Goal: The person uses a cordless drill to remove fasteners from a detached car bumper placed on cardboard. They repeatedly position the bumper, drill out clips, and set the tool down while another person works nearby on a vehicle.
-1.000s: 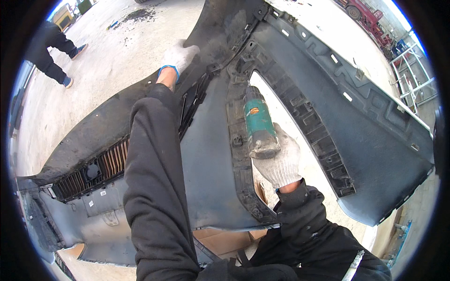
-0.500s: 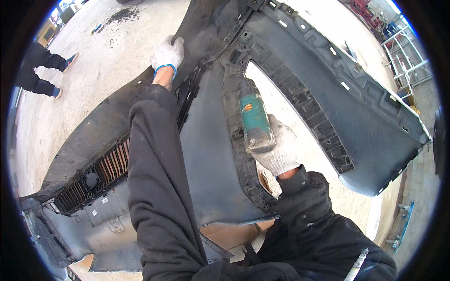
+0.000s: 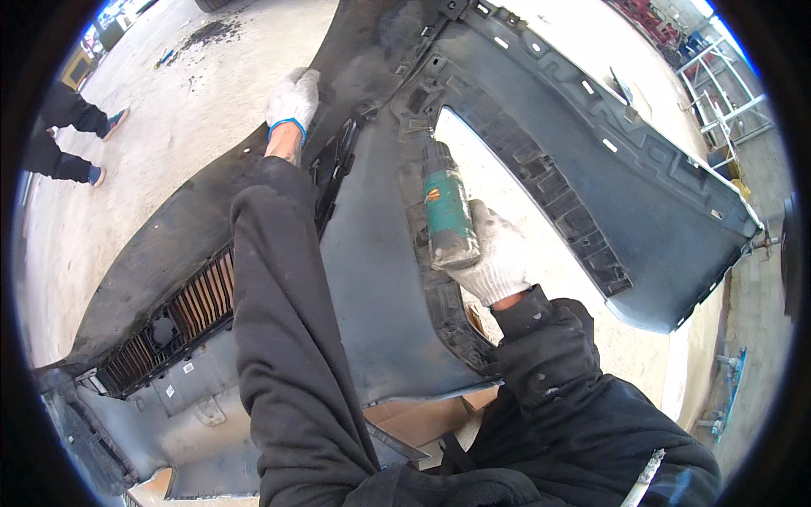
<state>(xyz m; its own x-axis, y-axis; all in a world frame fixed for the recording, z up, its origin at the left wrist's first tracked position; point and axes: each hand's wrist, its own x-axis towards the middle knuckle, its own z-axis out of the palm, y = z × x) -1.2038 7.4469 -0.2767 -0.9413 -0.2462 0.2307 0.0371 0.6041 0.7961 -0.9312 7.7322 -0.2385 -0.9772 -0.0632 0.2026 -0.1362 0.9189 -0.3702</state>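
A large dark grey car bumper cover [image 3: 355,270], its inner side facing up, lies beneath my arms. My left hand [image 3: 292,95], in a white knit glove with a blue cuff, is closed over the bumper's far left edge; its fingertips are partly hidden. In my right hand [image 3: 492,258], also gloved, is a green and black power drill [image 3: 449,211], held from behind. Its nose points away from me, at the black ribbed strip [image 3: 420,106] by the upper corner of a triangular opening. Whether the tip touches the strip, I cannot tell.
Slatted grille [image 3: 173,325] sits in the bumper at left. Cardboard [image 3: 418,420] shows under its near edge. Another person's legs [image 3: 72,127] stand at far left, near dark debris [image 3: 211,34]. A white metal frame [image 3: 722,93] and a blue-topped stand [image 3: 733,393] are at right.
The whole view has shifted slightly, so the bumper and both hands appear a little further left. The drill nose stays near the opening's upper corner. Both grips are unchanged.
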